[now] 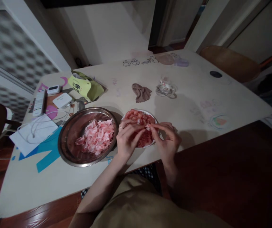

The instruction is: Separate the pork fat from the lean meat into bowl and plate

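Observation:
My left hand [128, 138] and my right hand [167, 141] meet over a white bowl [156, 119], fingers closed in a pinch. A small pink-and-white piece [148, 127] shows at the fingertips of my right hand, and the left fingertips come close to its other side. Glossy red, fleshy pieces [139, 116] fill the bowl; whether they are meat or fruit I cannot tell. Left of my hands, a wide steel basin [66, 139] holds a heap of thin, pale pink and white pieces [99, 135]. A ring sits on a left finger.
Behind the bowl lie a crumpled brown cloth [142, 92] and a clear glass cup [165, 88]. A yellow-green bag [85, 87], a remote control [39, 102], a white box-shaped device [62, 100] and a looped cable [33, 129] occupy the table's left side. A wooden chair [229, 61] stands beyond the table.

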A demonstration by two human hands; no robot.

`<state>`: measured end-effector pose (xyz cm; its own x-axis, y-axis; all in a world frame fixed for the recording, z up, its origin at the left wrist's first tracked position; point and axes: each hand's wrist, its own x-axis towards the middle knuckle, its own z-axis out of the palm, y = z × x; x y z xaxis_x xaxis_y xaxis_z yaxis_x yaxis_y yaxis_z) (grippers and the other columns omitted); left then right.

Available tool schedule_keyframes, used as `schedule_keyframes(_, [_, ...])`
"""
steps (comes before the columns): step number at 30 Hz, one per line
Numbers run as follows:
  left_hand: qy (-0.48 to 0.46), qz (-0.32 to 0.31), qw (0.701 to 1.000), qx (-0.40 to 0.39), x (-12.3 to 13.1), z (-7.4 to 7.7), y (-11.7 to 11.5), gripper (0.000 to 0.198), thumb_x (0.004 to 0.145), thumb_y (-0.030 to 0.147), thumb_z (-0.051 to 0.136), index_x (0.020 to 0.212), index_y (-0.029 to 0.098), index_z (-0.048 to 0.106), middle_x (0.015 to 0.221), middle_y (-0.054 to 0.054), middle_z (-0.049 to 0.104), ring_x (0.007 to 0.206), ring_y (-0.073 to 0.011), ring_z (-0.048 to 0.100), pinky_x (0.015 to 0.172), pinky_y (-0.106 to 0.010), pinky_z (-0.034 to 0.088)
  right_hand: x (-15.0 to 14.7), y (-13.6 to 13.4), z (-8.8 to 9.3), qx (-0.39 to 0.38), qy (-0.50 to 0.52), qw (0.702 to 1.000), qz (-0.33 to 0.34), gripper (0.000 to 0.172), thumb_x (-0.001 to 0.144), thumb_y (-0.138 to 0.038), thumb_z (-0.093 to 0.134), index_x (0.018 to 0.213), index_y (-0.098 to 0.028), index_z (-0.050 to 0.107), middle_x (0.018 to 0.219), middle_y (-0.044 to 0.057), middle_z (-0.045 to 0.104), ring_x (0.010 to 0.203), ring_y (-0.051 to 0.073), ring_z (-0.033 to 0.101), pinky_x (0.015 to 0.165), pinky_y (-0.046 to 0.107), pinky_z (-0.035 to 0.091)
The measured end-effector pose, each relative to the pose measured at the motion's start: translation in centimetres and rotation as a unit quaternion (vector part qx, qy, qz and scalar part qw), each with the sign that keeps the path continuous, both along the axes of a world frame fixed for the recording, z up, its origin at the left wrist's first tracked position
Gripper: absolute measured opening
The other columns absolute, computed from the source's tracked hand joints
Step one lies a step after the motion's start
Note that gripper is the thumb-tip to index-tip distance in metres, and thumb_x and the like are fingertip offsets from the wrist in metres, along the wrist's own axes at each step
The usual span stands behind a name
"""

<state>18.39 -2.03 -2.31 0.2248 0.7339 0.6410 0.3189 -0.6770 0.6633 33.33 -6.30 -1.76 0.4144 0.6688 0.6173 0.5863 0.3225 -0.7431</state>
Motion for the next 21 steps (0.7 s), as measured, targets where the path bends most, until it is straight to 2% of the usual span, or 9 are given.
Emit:
schedule_keyframes(5, [0.112,0.014,0.991,0.073,0.3,-1.1,0.2,0.021,0.094,0.019,0.067,0.113,0.027,0.075,0.117,-0.005,0.075,0.126,-0.0284,0.056,0.107,-0.053,0.046,0.8,0.1,-0.3,-0.02,0.044,0.999,-0.011,0.004,0.089,-0.027,0.075,0.092,-0.026,0.076,0.086,0.0,0.076,0.08,0.015,0.068,0.079,0.034,0.055])
schedule_keyframes(9, [0.133,0.016,0.986,0.094,0.4,-1.7,0.2,0.028,0.093,0.019,0.068,0.12,0.027,0.072,0.137,-0.008,0.065,0.139,-0.0319,0.047,0.112,-0.059,0.043,1.1,0.1,-0.4,-0.033,0.056,0.998,-0.011,0.004,0.089,-0.028,0.075,0.092,-0.025,0.076,0.087,0.001,0.076,0.08,0.016,0.068,0.08,0.034,0.054])
schedule_keyframes(16, [0.091,0.039,0.989,0.107,0.5,-1.1,0.3,0.004,0.089,0.018,0.073,0.093,0.021,0.073,0.131,-0.007,0.068,0.137,-0.03,0.049,0.111,-0.055,0.047,1.0,0.1,-0.3,-0.047,0.049,0.998,-0.007,0.003,0.089,-0.025,0.074,0.091,-0.025,0.076,0.087,0.0,0.076,0.082,0.015,0.068,0.081,0.034,0.052])
schedule_keyframes(18, [0.093,0.033,0.99,0.103,0.4,-1.0,0.3,0.006,0.09,0.016,0.071,0.094,0.021,0.073,0.133,-0.008,0.067,0.138,-0.0298,0.048,0.111,-0.055,0.047,1.1,0.1,-0.3,-0.044,0.049,0.998,-0.006,0.003,0.089,-0.024,0.074,0.091,-0.025,0.076,0.087,0.0,0.076,0.082,0.015,0.068,0.081,0.033,0.052])
schedule_keyframes(21, [0.102,0.019,0.99,0.095,0.4,-1.0,0.3,0.021,0.094,0.011,0.063,0.108,0.023,0.073,0.139,-0.008,0.064,0.14,-0.0289,0.046,0.113,-0.056,0.046,1.1,0.1,-0.4,-0.043,0.05,0.998,-0.007,0.003,0.089,-0.024,0.074,0.091,-0.025,0.076,0.086,0.0,0.076,0.081,0.016,0.068,0.081,0.034,0.052])
